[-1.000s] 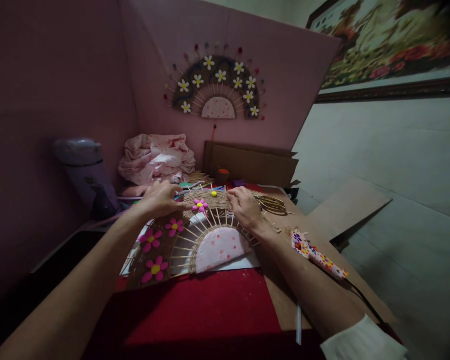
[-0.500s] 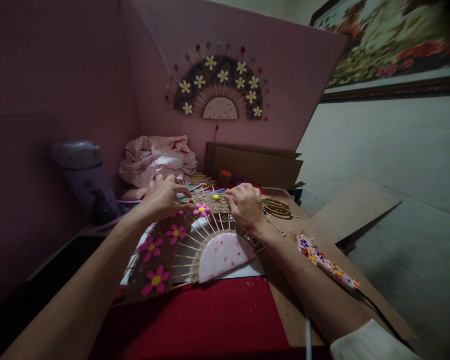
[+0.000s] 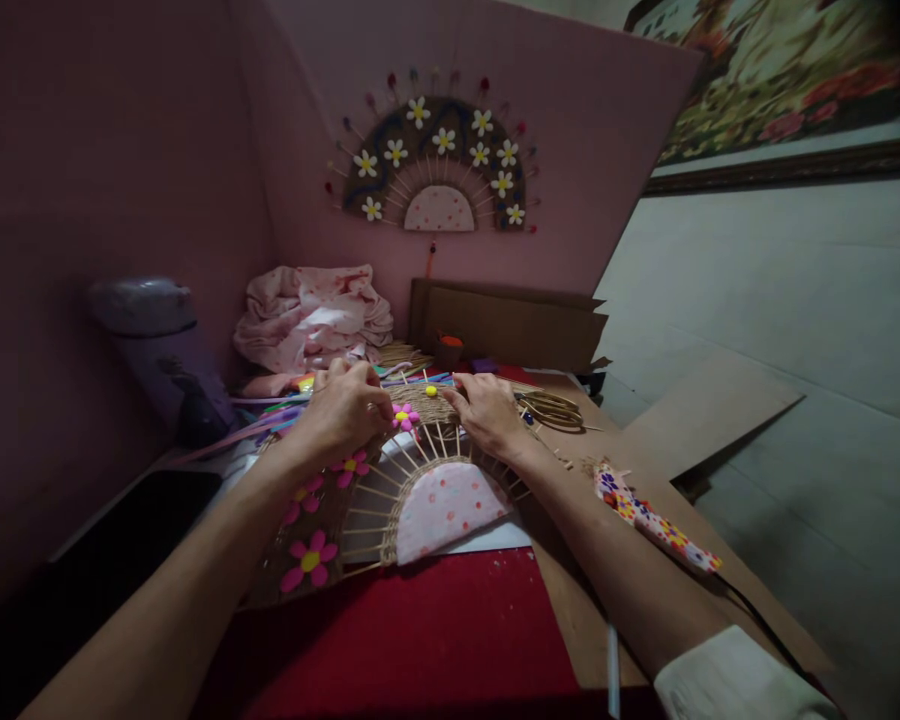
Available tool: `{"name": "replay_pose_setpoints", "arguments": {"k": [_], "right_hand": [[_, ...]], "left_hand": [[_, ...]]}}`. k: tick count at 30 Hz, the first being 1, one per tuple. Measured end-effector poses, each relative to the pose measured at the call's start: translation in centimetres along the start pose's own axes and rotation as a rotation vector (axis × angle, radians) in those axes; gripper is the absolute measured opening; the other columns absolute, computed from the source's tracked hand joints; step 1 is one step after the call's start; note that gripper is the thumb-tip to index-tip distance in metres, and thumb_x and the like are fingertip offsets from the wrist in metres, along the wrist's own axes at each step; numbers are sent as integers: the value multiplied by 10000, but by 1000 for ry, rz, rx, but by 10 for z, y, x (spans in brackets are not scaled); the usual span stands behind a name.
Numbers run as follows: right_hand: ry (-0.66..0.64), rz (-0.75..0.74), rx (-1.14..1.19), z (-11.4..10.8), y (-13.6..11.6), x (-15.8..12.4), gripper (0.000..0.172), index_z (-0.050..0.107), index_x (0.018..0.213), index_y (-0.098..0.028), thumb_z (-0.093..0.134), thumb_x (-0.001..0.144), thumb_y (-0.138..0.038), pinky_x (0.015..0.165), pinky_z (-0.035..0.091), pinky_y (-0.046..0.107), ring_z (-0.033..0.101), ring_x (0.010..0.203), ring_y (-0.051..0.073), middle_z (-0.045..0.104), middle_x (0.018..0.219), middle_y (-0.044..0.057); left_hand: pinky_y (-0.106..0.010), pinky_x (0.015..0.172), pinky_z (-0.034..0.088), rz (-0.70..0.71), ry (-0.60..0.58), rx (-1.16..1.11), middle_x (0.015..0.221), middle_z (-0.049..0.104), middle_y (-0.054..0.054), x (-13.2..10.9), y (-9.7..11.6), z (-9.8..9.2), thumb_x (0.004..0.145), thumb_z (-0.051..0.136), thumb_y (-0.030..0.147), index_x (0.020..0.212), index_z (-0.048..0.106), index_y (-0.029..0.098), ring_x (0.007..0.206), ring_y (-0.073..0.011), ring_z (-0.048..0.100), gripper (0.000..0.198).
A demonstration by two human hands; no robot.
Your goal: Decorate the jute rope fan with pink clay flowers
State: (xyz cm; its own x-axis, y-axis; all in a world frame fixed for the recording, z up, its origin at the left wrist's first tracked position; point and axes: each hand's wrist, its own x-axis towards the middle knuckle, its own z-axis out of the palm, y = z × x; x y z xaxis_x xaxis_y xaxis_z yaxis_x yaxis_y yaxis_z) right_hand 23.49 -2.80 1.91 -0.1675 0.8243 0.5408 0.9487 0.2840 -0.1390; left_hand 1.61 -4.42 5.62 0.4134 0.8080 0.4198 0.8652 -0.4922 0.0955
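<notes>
A half-round craft fan of woven twine on thin sticks lies on the table, with a spotted fabric half-circle at its centre. Pink flowers with yellow middles run up its left side. A lone yellow dot sits on the upper band between my hands. My left hand is closed at the band's upper left, beside a pink flower; its fingertips are partly hidden. Gripping the band right of the yellow dot is my right hand, thumb toward the dot.
A finished-looking fan with white flowers hangs on the pink panel. Behind my hands are bunched spotted cloth and cardboard. A flower-patterned glue gun-like tool lies right, near coiled cord. Red cloth covers the front.
My left hand has curled its fingers inward and shifted slightly right along the band. My right hand stays in nearly the same place. The view has shifted slightly.
</notes>
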Motion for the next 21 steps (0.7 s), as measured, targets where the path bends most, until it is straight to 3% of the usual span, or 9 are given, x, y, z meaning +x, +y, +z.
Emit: {"name": "replay_pose_setpoints", "arguments": {"k": [14, 21], "right_hand": [[7, -8, 48, -1, -4, -1, 335, 605, 1056, -212, 399, 927, -444, 771, 317, 347, 548, 968, 237, 676, 1006, 69], [7, -5, 46, 0, -4, -3, 294, 608, 1065, -203, 418, 929, -382, 785, 348, 353, 535, 960, 238, 655, 1002, 78]], "left_hand": [[-374, 748, 314, -1, 29, 39, 923, 610, -53, -1, 6, 5, 689, 709, 400, 698, 717, 266, 916, -257, 436, 135], [-352, 772, 363, -24, 56, -164, 887, 633, -58, 4, -17, 2, 793, 583, 365, 797, 720, 236, 876, -221, 496, 188]]}}
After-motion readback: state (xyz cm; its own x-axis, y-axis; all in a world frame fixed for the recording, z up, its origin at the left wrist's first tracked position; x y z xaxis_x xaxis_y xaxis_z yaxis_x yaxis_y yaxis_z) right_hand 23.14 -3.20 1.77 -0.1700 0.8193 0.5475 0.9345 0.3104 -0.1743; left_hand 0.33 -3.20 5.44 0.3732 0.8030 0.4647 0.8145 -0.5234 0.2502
